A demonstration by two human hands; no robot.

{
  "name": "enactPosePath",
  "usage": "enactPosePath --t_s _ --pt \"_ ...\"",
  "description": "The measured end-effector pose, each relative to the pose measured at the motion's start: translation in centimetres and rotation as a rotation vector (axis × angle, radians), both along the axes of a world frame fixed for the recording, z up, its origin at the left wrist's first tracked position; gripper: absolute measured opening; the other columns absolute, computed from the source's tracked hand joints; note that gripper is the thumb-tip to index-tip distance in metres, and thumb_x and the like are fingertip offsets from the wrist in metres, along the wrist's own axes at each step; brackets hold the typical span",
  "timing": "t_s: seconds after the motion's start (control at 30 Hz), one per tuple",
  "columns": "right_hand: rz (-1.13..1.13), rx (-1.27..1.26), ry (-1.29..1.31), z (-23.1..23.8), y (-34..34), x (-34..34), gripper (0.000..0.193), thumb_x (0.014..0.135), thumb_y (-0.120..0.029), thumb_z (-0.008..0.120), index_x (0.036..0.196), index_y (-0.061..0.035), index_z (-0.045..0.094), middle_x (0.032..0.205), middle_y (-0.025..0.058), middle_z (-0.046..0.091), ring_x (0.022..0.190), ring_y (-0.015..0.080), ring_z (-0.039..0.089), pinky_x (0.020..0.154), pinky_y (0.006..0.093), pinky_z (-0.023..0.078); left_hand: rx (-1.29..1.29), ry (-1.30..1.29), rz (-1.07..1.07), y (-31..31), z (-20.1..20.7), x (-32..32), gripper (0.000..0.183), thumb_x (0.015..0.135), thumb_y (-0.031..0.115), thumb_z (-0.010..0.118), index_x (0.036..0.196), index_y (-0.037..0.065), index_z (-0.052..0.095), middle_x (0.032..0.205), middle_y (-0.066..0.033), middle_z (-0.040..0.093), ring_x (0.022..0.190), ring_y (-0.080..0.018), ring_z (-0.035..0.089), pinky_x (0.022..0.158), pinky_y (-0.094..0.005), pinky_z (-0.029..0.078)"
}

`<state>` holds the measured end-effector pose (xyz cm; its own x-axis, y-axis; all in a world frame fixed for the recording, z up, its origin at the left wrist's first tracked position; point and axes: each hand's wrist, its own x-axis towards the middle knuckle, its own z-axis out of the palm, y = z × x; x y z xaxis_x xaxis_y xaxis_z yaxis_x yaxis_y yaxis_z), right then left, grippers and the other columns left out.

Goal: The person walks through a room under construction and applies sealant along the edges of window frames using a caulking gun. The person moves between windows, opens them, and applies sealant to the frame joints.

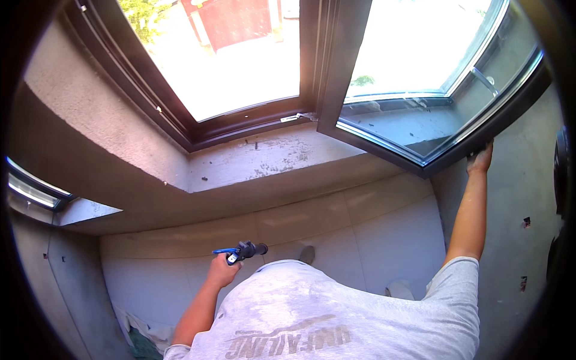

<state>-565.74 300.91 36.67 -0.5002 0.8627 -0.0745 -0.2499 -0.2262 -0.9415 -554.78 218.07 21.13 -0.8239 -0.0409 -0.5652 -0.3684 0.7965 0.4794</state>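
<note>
My left hand [223,271], low and left of my body, is closed round a small black-and-blue hand tool [245,252]. Its dark round end points right and a thin blue part sticks out to the left; the exact kind is unclear. At the right, my right arm reaches up to the brown-framed window sash [447,163], which stands swung inward. My right hand [480,159] grips the sash's lower outer edge, with some fingers hidden by the frame. A handle [485,81] shows through the glass.
The fixed window frame [246,123] surrounds the opening at left, with a metal hinge arm [297,117] at its bottom. Dark debris lies on the sill [264,157]. Below is a pale tiled floor [300,225]; a grey wall [510,198] stands at right. Cloth [144,333] lies lower left.
</note>
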Motion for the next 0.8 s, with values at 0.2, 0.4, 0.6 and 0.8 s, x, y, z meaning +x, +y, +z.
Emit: enactPosePath --t_s 0.2,0.4,0.6,0.8 --pt "-0.041 -0.056 0.051 -3.4 -0.2 0.9 0.059 0.103 -0.059 0.049 0.141 -0.0146 0.056 0.133 0.004 0.063 0.127 0.022 0.052 0.11 0.0434 0.036 0.005 0.035 -0.039 3.3 1.7 -2.8 0.041 0.081 0.028 0.08 0.111 0.0 0.071 0.101 -0.0215 0.075 0.096 -0.0358 0.073 0.085 -0.0424 0.055" --pt "0.388 0.26 -0.445 -16.5 -17.6 5.9 0.019 0.096 -0.02 0.058 0.088 -0.0086 0.071 0.084 0.0064 0.069 0.076 0.016 0.063 0.07 0.0347 0.051 0.121 -0.092 0.011 6.7 3.8 -3.3 0.039 0.085 0.022 0.077 0.113 -0.003 0.064 0.093 -0.0165 0.072 0.085 -0.0275 0.07 0.079 -0.0397 0.055" --pt "1.376 -0.292 -0.751 -21.8 -45.7 10.8 0.061 0.096 -0.06 0.067 0.123 -0.0062 0.069 0.116 0.0121 0.07 0.11 0.0225 0.064 0.096 0.0401 0.051 0.412 -0.247 0.154 13.1 4.1 -5.7 0.03 0.092 0.008 0.068 0.112 -0.002 0.047 0.076 -0.0082 0.061 0.061 -0.015 0.058 0.05 -0.032 0.048" --pt "1.383 -0.82 -0.599 -16.0 -51.2 8.2 0.053 0.093 -0.063 0.067 0.093 -0.0101 0.068 0.081 0.0061 0.065 0.075 0.0219 0.065 0.075 0.0369 0.052 0.713 -0.303 0.289 15.9 3.8 -5.9 0.024 0.096 0.007 0.061 0.112 0.001 0.045 0.083 -0.0106 0.061 0.064 -0.0152 0.06 0.051 -0.0328 0.052"
